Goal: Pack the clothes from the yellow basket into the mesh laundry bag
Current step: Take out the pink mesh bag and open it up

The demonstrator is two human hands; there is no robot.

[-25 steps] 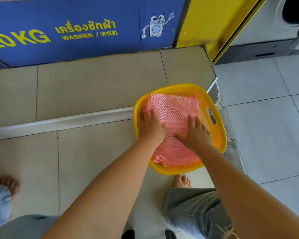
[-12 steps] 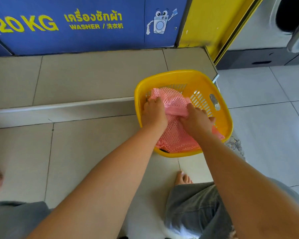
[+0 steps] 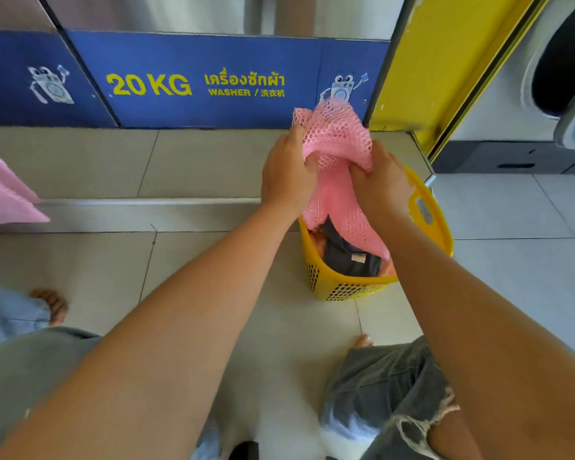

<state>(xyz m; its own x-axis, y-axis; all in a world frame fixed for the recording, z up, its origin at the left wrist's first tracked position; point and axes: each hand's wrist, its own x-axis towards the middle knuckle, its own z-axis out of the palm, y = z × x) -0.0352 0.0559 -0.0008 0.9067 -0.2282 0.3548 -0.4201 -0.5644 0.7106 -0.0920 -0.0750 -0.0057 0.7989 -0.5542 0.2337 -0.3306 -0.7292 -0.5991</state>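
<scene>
1. The floor [image 3: 528,260] has big pale tiles.
2. A low tiled step [image 3: 113,161] runs along the wall.
3. Behind it is a blue panel [image 3: 213,61] with yellow "20 KG" and "WASHER" words.
4. Beside it stands a yellow post [image 3: 445,61].
5. A washing machine [image 3: 545,78] with a round door is at the right.

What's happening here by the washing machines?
A person is crouched over a yellow plastic laundry basket on the tiled floor. Both the left hand and the right hand grip a pink mesh laundry bag, bunched and lifted above the basket, its lower end trailing inside. Dark folded clothes and something orange lie in the basket, not yet packed. Behind stands a blue washer panel marked 20 KG.
</scene>
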